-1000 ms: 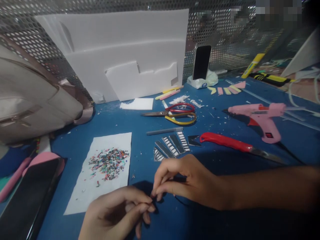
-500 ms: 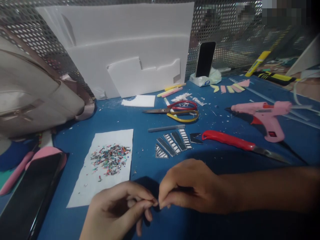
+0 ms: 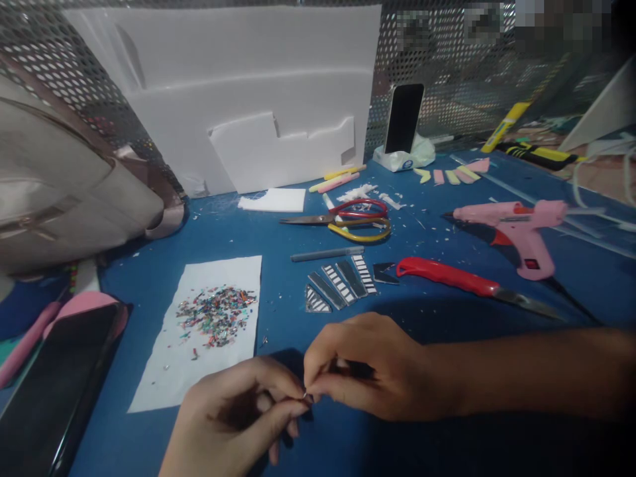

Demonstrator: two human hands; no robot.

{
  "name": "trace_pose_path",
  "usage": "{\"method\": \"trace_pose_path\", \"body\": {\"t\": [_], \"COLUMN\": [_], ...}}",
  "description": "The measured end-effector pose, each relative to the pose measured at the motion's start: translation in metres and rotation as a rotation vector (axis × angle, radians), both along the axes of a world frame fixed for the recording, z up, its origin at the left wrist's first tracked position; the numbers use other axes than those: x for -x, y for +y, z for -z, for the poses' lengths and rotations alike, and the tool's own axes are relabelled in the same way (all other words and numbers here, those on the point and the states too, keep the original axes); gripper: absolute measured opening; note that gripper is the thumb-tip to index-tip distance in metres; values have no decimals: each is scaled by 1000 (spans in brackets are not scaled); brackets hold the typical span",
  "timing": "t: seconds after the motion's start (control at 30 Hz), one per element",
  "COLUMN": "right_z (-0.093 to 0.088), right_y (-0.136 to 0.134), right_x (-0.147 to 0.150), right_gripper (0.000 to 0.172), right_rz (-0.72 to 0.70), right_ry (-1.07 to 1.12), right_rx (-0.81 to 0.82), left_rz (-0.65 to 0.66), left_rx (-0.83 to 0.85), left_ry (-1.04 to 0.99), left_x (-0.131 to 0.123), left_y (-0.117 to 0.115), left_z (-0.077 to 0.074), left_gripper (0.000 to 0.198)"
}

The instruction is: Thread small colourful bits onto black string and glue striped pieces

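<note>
Plainly, from the head view, the work sits low in the middle, where my two hands meet over the blue, smooth-topped desk. My bare left hand has its grip closed down to a fingertip pinch on a tiny, pale, glinting piece; its exact shape is too small to tell. My bare right hand pinches just as tightly, thumb against forefinger, and seems to have the other end of that piece; its fingers hide most of the contact.

To do this well, I judge, the left grip should be the steady one, pressing only enough to stop the piece rolling, while the right makes the small adjustments. Resting my wrists would calm any shake, and tilting the right fingers aside would let me see the contact better.

Beside my left hand lies a torn-edged white paper sheet bearing a scatter of tiny multicoloured beads; a sleeve brushing it could spill them, so the left elbow had better stay low and quiet. Just beyond my right knuckles lie flat, dark and black-and-white striped strips, side by side in a fan, best left unbumped.
</note>
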State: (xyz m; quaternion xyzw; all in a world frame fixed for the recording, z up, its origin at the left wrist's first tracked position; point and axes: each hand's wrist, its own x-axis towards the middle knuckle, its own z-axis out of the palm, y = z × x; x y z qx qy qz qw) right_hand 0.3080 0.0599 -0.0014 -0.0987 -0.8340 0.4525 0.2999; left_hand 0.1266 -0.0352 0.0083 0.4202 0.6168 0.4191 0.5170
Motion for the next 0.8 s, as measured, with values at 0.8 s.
{"method": "trace_pose_path", "body": {"t": [0.8], "right_z": [2], "right_y": [-1], "right_x": [0], "right_gripper": [4], "right_rz": [15], "right_ry": [28], "right_rx": [-112], "left_rz": [19], "left_rx": [21], "left_ry": [44], "left_x": [-3], "left_y": [-2], "left_z": [-3], "left_gripper": [13]}}
